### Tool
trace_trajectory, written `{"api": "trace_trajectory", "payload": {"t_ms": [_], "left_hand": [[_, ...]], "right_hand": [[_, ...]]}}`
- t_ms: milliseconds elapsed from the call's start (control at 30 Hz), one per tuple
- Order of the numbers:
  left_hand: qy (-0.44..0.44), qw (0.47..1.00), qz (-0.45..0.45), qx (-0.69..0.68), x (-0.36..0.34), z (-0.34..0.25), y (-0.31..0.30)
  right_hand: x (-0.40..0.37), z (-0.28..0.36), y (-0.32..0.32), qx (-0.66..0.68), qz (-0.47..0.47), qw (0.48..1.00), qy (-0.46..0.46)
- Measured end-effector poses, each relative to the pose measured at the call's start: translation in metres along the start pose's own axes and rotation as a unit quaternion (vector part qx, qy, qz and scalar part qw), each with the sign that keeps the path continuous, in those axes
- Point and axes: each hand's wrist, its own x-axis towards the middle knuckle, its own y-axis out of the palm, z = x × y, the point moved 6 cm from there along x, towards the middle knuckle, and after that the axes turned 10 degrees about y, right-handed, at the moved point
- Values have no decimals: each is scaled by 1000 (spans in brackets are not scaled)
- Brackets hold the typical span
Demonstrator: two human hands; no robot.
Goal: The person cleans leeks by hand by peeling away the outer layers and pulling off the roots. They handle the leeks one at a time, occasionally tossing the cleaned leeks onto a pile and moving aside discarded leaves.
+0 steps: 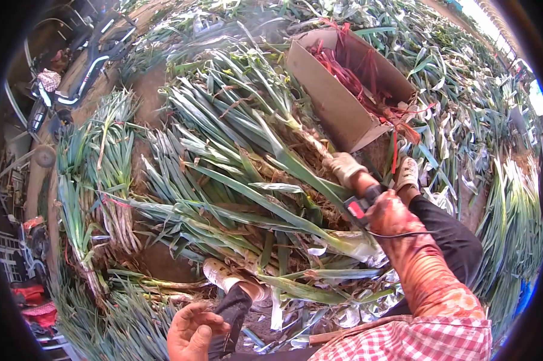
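Note:
My right hand [345, 169], in a pale work glove, is closed around the brownish lower end of a green onion [310, 138]. Its leaves reach toward the upper left, over a large heap of green onions [223, 150] between my feet. At the bottom, my left hand [193, 332] is bare and raised, palm up. Its fingers are loosely curled with a gap to the thumb, and nothing shows in them. It hovers near more green onions [127, 322] at the lower left.
A cardboard box [334, 96] with red ties [349, 72] stands beyond my right hand. Bundled green onions [118, 174] lie at left, others [512, 222] at right. Leaf scraps [446, 114] cover the ground behind the box. A vehicle [91, 66] stands at upper left.

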Motion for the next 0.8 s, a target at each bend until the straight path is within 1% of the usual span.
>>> {"api": "trace_trajectory", "payload": {"t_ms": [67,133,167,200,267,333,367,400,467,533,567,600,667,700,733,800], "left_hand": [[9,1000,12,1,1,-5,2],[6,1000,13,-2,0,-4,5],[23,999,-33,26,1,4,2],[45,999,-23,16,3,3,5],[41,997,-43,43,8,-5,12],[44,996,-36,66,17,-8,14],[50,995,-35,77,21,-7,11],[58,994,-30,90,30,-6,8],[44,996,-53,60,50,10,-4],[39,996,-68,-39,69,24,-4],[63,991,49,-106,86,45,-6],[88,967,167,-170,95,55,-8],[-32,968,86,-235,97,69,20],[10,962,107,-250,92,56,29],[25,954,115,-275,91,42,36],[57,940,109,-319,79,13,40]], "right_hand": [[-68,41,-28,131,23,991,-26],[-116,49,-33,282,97,952,-67],[-135,44,-30,318,119,940,-27],[-121,16,-15,316,137,939,-9],[-166,30,-22,177,67,980,-57],[-211,33,-8,323,166,932,-9],[-243,40,-8,299,169,939,-20],[-266,36,-3,296,187,936,-38],[-306,40,2,205,126,961,-133],[-337,26,4,196,187,961,-56],[-355,33,3,195,182,960,-86],[-361,21,9,200,190,954,-118],[-387,29,8,188,236,947,-107],[-396,31,5,152,241,952,-114],[-395,25,9,152,242,951,-117],[-384,13,16,180,212,950,-138]]}}
